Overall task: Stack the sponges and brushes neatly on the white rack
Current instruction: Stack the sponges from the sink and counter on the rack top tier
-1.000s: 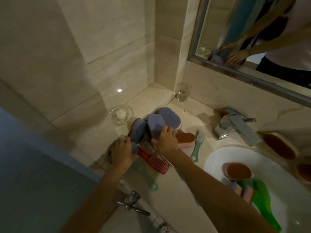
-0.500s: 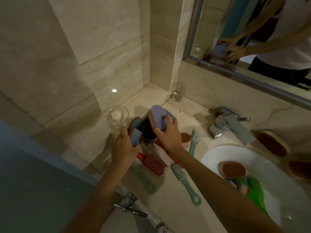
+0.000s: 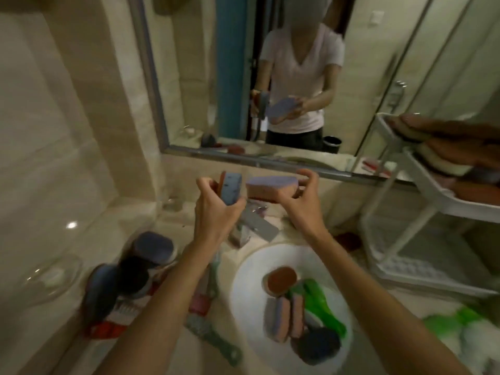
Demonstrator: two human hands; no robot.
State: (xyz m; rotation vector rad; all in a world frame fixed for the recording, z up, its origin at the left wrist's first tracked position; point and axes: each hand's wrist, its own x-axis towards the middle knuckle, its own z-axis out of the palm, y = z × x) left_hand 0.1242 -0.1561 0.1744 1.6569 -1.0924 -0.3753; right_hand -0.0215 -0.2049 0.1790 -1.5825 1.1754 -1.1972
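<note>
Two tiers of the white rack [image 3: 457,208], at the right edge of the frame, already carry sponges laid flat, which suggests the layout the rest should follow. Left of it the counter [image 3: 176,361] runs across the lower frame. Set into it at lower centre, the white sink [image 3: 243,280] holds several more sponges [image 3: 281,284] and a green item [image 3: 316,301], all yet to be fetched. At lower left a heap of purple-topped sponges [image 3: 154,246] lies over red and green brushes [image 3: 213,334]; blur hides their number. At centre frame both hands are raised above the tap [image 3: 254,226]. The left hand [image 3: 213,212] grips one purple sponge [image 3: 231,189] on edge, fingers curled round it. The right hand [image 3: 300,204] pinches a purple-and-pink sponge [image 3: 270,186] flat, purple face up. Holding the two close together probably serves to pair them into one stack before the carry rightward to the rack.
</note>
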